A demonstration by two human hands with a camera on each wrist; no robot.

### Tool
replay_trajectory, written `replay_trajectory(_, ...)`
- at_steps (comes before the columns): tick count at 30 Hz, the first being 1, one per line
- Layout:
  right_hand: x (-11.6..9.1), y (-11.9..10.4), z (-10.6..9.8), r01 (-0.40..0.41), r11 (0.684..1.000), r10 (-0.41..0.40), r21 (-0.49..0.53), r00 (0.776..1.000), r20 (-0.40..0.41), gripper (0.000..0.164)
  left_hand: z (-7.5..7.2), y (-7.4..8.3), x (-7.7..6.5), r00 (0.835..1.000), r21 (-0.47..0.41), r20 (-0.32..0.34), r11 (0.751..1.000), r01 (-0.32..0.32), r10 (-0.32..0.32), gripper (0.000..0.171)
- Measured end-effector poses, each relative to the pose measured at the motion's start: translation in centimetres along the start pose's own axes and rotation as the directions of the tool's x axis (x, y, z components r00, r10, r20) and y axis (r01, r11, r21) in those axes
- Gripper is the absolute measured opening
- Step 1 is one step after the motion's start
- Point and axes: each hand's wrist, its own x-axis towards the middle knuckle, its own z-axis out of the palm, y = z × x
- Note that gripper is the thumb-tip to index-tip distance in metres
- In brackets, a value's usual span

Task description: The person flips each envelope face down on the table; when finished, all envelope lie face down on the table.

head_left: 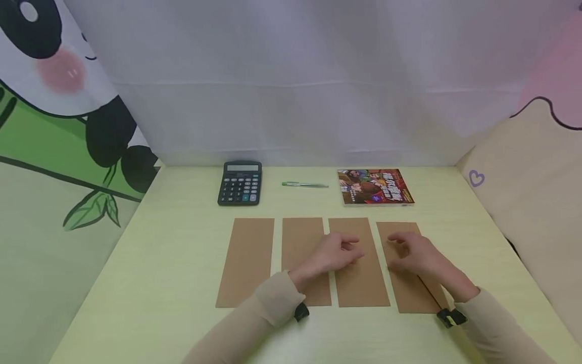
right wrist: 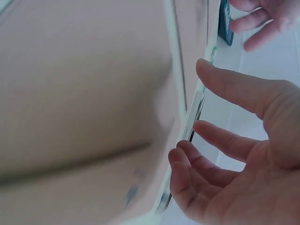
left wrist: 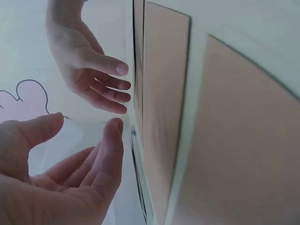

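Note:
Several brown rectangular cardboard sheets [head_left: 245,263] lie side by side in a row on the table. My left hand [head_left: 335,251] hovers over the two middle sheets, fingers loosely bent and holding nothing. Over the rightmost cardboard sheet [head_left: 420,298] is my right hand [head_left: 418,255], its thumb and fingers apart with nothing between them. Both palms face each other in the left wrist view, where the right hand [left wrist: 89,65] appears beyond the left. A thin dark line [right wrist: 70,168] crosses the sheet under the right hand in the right wrist view.
Behind the sheets stand a black calculator [head_left: 241,183] at left, a green pen [head_left: 304,185] in the middle and a colourful book [head_left: 375,187] at right. A white cloth wall [head_left: 295,116] rises along the table's back edge, with printed panels at both sides.

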Motion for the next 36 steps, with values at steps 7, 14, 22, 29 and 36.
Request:
replay_trajectory(7, -1.4, 2.1, -0.8, -0.028, 0.998, 0.025, -0.057, 0.999, -0.041, 0.070, 3.2, 0.3, 1.2, 0.999, 0.022, 0.035, 1.000, 0.007, -0.008, 0.051)
replay_trajectory(14, -2.5, 3.5, -1.9, -0.186, 0.981, 0.186, -0.060, 0.983, -0.006, 0.088, 5.5, 1.3, 1.8, 0.997, 0.260, 0.082, 0.965, -0.010, -0.012, 0.028)
replay_trajectory(22, -2.6, 4.5, -3.2, -0.269, 0.959, 0.270, -0.092, 0.963, 0.004, 0.088, 6.8, 1.9, 2.8, 0.997, 0.314, 0.057, 0.949, 0.026, -0.046, 0.033)
replay_trajectory(29, -2.8, 4.2, -3.6, -0.339, 0.938, 0.342, -0.074, 0.939, 0.031, 0.087, 7.0, 2.3, 2.9, 0.997, 0.338, 0.063, 0.941, 0.022, -0.046, 0.040)
replay_trajectory(36, -2.7, 4.6, -3.5, -0.363, 0.931, 0.365, -0.048, 0.929, 0.055, 0.090, 7.6, 2.4, 2.7, 0.997, 0.346, 0.077, 0.938, 0.004, -0.032, 0.046)
